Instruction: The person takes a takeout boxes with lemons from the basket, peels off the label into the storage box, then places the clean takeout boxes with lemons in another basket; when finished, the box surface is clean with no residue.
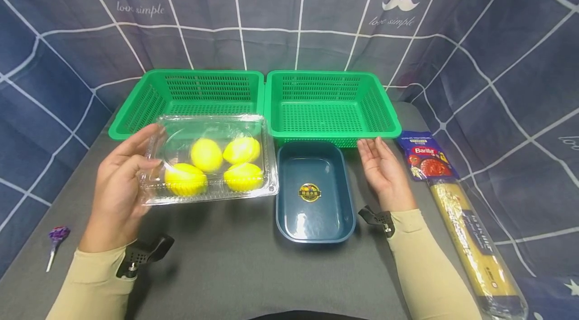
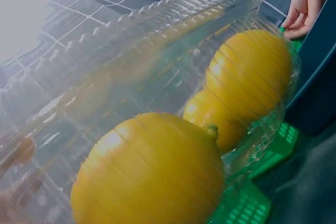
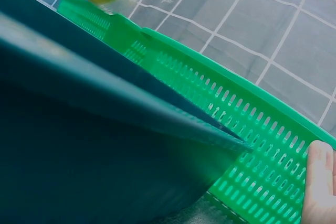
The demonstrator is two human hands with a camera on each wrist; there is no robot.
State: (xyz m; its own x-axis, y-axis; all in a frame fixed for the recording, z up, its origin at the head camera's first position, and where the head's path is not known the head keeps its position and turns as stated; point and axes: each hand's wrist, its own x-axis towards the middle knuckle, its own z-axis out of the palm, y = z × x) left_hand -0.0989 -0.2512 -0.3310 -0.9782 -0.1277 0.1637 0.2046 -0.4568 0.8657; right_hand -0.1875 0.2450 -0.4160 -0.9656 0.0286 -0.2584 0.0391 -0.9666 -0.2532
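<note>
My left hand (image 1: 118,184) grips the left end of a clear plastic clamshell box (image 1: 269,174), with the thumb on the near side. Several yellow lemons (image 1: 206,155) lie inside it. The box is held up in front of the left green basket (image 1: 131,104), and its lemons (image 2: 152,169) fill much of the left wrist view. With fingers extended and palm turned up, my right hand (image 1: 384,172) is at the front rim of the right green basket (image 1: 332,134); firm contact is hard to judge. Its fingers (image 3: 319,171) show beside the basket's slotted wall.
A dark blue plastic tub (image 1: 312,229) with a gold label stands between my arms. At the right lie a Barilla sauce pouch (image 1: 425,154) and a long pack of spaghetti (image 1: 475,249). A wrapped lollipop (image 1: 58,234) lies far left. Checked cloth (image 1: 271,8) encloses the table.
</note>
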